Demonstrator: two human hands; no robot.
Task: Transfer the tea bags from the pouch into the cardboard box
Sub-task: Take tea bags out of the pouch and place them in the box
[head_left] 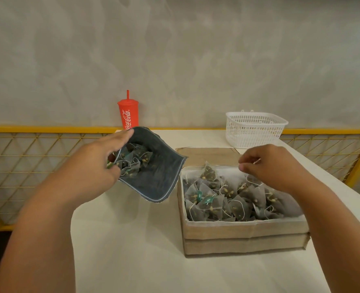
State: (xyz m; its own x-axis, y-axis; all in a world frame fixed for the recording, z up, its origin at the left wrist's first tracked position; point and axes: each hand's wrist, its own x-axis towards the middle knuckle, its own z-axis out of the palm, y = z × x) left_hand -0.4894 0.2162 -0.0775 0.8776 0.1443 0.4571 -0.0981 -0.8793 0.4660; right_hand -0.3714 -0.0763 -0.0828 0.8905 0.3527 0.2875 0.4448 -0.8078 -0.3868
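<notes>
The left hand (98, 163) holds the grey pouch (160, 172) above the counter (143, 250), its grip clamped on the pouch's left rim, with the thumb on the far lip and the fingers curled under. The mouth gapes toward the camera and shows a few tea bags (135, 160) inside. The pouch's right corner hangs just beside the far-left corner of the cardboard box (244, 231), with a narrow gap between them. The right hand (267, 166) hovers over the box's far-right part, its grip pinching a thin pale strip (257, 161). A heap of bags (223, 199) fills the box below its rim. Bare counter lies near of both, and its left edge runs under the left forearm. A red cup (128, 115) and a white basket (255, 130) stand at the far edge.
</notes>
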